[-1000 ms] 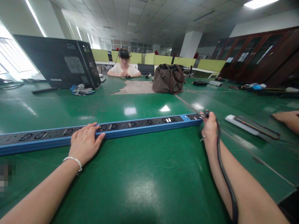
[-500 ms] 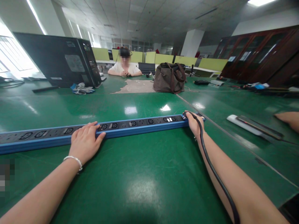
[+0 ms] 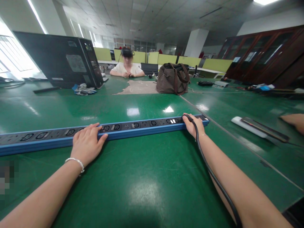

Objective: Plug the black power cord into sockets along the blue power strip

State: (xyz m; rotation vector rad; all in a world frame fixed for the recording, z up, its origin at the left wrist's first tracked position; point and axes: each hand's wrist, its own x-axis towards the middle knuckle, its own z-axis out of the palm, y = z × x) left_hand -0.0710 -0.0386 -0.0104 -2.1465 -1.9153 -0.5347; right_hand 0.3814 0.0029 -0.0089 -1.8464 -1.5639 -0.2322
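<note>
Across the worktop [image 3: 142, 177], left to right and well short of the far edge, the blue strip [image 3: 142, 130], sockets up. On top of it, the left hand [image 3: 87, 144], palm down, fingers lightly spread, thumb out over the near side. Close to its right end, the right hand [image 3: 196, 126], with the plug [image 3: 186, 117] pinched between thumb and fingers at the socket face; impossible to tell whether seated. From there, the cable [image 3: 218, 183] along the forearm.

Likely stiff, fairly heavy and awkwardly long, with smooth sides apt to slide; best held by both long sides. Probably firm in the plug, bendy in the cable: best gripped by the plug's body, not by the cable.
</note>
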